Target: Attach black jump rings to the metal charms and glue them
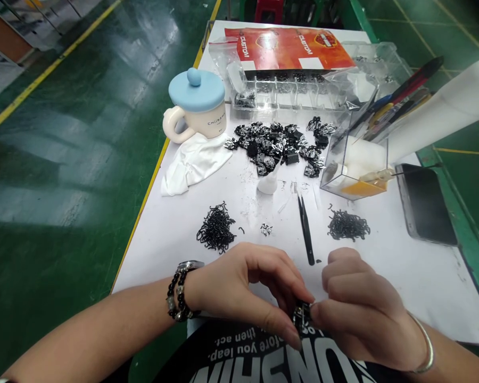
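Between the thumb and fingers of my left hand [249, 290] is a small black and silver part [302, 317], held low over the table's front edge. My right hand [363, 306] is curled, with its thumb and index finger pressed together against the right side of that part; anything else in its pinch is hidden. Black tweezers [305, 231] lie on the white table just beyond my hands. A pile of small black hooked pieces [216, 227] sits to the left, and a similar pile [348, 224] to the right. A few tiny silver pieces [266, 229] lie between them.
Black and silver assemblies [275, 141] are heaped mid-table, near a small white nozzle bottle [267, 183]. A lidded mug [199, 106] and white cloth [195, 162] stand left. Rightward are a clear tool holder [355, 167] and phone [427, 205]. Clear trays [287, 98] are behind.
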`<state>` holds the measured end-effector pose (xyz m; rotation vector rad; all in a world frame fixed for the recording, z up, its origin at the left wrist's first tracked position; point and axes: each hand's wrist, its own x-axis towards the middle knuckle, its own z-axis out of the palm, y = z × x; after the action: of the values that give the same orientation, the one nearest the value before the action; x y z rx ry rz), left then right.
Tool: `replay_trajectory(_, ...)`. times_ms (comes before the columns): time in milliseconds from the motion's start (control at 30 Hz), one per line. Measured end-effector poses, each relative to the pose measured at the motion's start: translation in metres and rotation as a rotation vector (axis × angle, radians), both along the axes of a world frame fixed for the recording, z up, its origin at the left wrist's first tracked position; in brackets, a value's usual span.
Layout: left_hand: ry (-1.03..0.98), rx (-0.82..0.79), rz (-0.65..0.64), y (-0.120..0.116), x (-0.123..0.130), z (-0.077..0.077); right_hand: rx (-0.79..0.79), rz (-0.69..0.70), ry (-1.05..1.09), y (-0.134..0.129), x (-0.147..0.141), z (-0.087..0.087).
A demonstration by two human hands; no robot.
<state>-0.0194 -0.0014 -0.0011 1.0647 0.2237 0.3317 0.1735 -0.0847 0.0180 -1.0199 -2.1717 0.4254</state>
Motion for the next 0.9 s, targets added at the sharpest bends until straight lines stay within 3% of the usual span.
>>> replay_trajectory(233,0.000,-0.047,-0.037,0.000,0.000,0.000,-0.061,0.075,0.223,0.013,-0.005,0.004)
replay_trajectory(600,0.019,-0.035,-0.060,0.002,0.001,0.002,-0.209,0.200,0.132,0.019,0.000,0.005)
replay_trajectory(900,0.083,-0.051,-0.130,0.000,0.000,0.002,-0.476,0.287,0.246,0.018,0.003,0.004)
